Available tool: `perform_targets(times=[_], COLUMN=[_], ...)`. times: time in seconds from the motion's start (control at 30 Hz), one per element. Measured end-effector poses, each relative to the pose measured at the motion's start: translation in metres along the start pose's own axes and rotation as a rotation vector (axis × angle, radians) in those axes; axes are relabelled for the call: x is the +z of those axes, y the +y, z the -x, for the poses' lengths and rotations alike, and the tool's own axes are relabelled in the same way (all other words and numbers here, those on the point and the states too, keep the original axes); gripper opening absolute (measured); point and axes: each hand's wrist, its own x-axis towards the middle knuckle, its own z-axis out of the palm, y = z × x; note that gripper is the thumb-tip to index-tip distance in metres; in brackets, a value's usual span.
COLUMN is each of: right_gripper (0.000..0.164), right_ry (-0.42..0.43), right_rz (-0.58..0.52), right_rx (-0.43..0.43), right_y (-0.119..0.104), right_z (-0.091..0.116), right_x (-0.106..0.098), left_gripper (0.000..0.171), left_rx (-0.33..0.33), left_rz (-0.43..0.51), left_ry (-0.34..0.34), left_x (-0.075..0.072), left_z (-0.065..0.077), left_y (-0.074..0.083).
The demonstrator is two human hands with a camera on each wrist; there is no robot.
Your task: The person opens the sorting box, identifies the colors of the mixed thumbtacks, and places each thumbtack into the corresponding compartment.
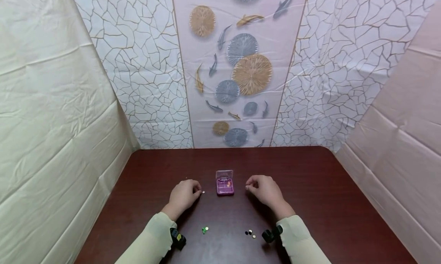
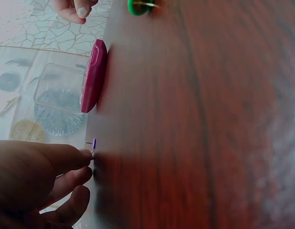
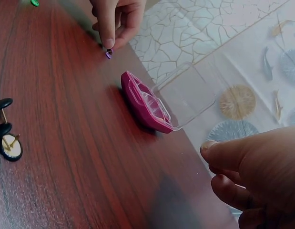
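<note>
My left hand (image 1: 184, 195) is low over the table, left of a small pink pillbox (image 1: 225, 187). Its thumb and index fingertip pinch at a purple thumbtack (image 3: 108, 54), right by the tabletop. The pillbox has its clear lid (image 3: 188, 98) raised, and a few orange pieces (image 1: 229, 184) lie in one compartment. On the box's other side is my right hand (image 1: 265, 189), its fingers loosely bent with nothing between them.
Nearer to me on the dark red wooden table (image 1: 293, 160) lie a few green thumbtacks (image 1: 204, 230) on the left and several black thumbtacks (image 1: 249, 232) on the right. A patterned cloth (image 1: 234, 64) hangs behind the table's far edge.
</note>
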Motion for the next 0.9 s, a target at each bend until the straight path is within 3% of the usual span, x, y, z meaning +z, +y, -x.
perform_targets(times=[0.33, 0.7, 0.9], right_gripper=[0.009, 0.009, 0.009], right_ry=[0.019, 0.008, 0.023], right_rz=[-0.002, -0.005, -0.004], right_rx=[0.001, 0.018, 0.015], right_y=[0.003, 0.005, 0.008], right_z=[0.005, 0.01, 0.01], right_x=[-0.001, -0.003, -0.005], left_gripper=[0.01, 0.008, 0.007], left_rx=[0.038, 0.037, 0.052], left_rz=[-0.016, 0.064, 0.075], left_ry=[0.068, 0.075, 0.062], left_x=[0.005, -0.004, -0.001], left_z=[-0.009, -0.019, -0.026], left_y=[0.003, 0.021, 0.032])
